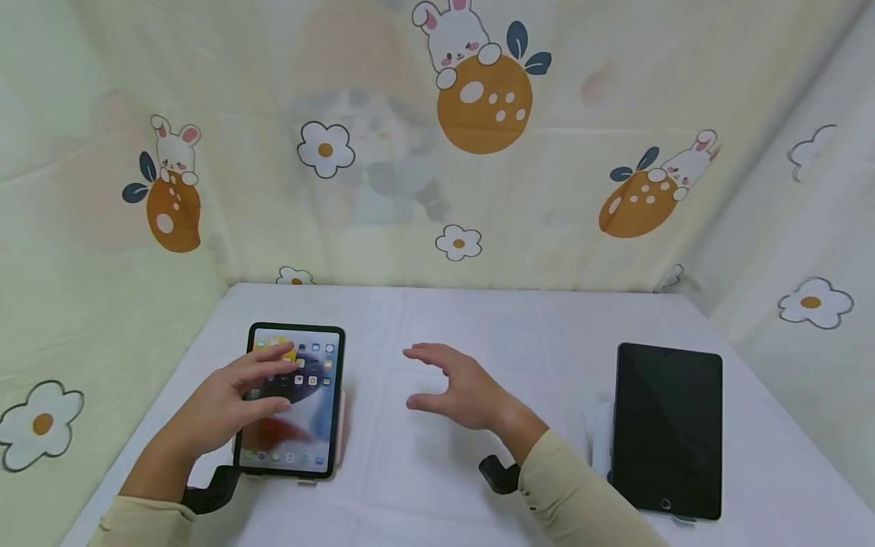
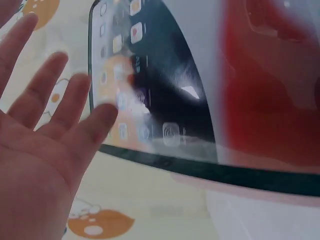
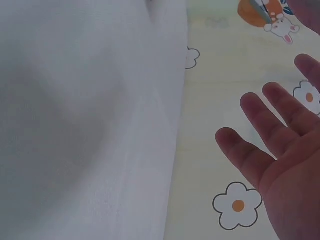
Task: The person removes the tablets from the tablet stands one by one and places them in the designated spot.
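My left hand (image 1: 235,399) hovers flat over the lit tablet (image 1: 311,425), fingers straight and spread, covering its left half; can't tell if fingertips touch the screen. Tablet lies on the tabletop (image 1: 424,471) at my left, on a pinkish case (image 1: 340,425). My right hand (image 1: 458,387) is open mid-table, fingers relaxed, holding nothing, just right of the lit tablet. Dark tablet (image 1: 668,429) sits well apart at far right, screen off. Bunny-print cloth (image 1: 478,114) hangs behind. Nothing between hands and lit tablet.
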Demonstrator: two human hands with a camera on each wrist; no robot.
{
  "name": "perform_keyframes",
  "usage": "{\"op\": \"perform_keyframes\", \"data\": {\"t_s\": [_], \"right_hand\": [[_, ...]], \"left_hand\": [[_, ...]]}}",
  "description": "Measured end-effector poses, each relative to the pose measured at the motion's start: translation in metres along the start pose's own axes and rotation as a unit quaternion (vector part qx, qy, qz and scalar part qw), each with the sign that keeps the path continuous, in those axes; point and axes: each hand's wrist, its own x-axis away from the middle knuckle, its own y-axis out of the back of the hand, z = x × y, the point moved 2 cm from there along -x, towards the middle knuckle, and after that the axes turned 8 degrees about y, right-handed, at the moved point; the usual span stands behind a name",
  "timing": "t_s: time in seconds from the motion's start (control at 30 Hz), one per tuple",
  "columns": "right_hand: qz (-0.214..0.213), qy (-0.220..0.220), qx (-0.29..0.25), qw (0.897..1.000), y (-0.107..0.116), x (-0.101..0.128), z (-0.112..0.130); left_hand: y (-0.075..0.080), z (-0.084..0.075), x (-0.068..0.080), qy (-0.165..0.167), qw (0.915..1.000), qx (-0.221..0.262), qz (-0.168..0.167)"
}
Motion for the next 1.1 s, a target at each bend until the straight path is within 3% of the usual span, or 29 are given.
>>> {"op": "perform_keyframes", "data": {"t_s": [0.23,0.43,0.7,1.1], "right_hand": [[-0.008,0.001,-0.002,1.0,-0.005,-0.01,0.001],[-0.009,-0.012,-0.022,1.0,-0.014,-0.021,0.002],[0.04,-0.038,-0.024,0.998,-0.029,-0.029,0.001],[0.03,-0.02,-0.085,0.996,-0.041,-0.046,0.006]], "left_hand": [[0.013,0.009,-0.006,0.051,0.9971,-0.038,-0.042],[0.022,0.02,-0.01,0.069,0.995,-0.02,-0.069],[0.03,0.037,-0.018,0.115,0.9929,0.007,-0.03],[0.021,0.051,-0.031,0.134,0.9898,0.046,0.014]]}}
